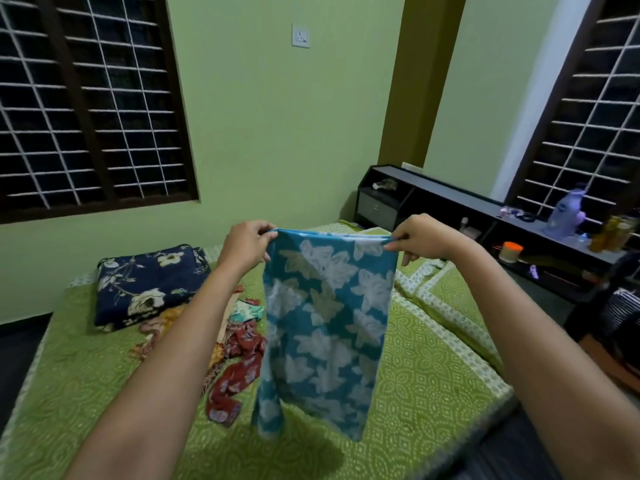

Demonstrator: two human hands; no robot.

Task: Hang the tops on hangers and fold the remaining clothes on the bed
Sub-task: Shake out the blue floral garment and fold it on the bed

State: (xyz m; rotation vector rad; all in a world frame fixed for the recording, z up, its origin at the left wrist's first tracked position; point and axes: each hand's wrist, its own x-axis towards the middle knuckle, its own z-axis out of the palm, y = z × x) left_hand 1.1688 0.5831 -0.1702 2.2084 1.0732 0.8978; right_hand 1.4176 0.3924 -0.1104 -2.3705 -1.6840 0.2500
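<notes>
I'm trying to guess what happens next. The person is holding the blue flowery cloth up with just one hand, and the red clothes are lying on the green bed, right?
Not quite. The head view shows both hands holding the blue flowery cloth up: the left hand and the right hand each pinch a top corner. The rest is right: the red clothes lie on the green bed.

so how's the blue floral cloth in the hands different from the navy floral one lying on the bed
The blue floral cloth is teal with pale leaf shapes; the navy floral cloth is dark with cream flowers. The blue one hangs in the air, its top edge pinched by the left hand and right hand; the navy one rests untouched on the bed. The blue one hangs open at length; the navy one is folded into a thick block. Both carry floral prints.
</notes>
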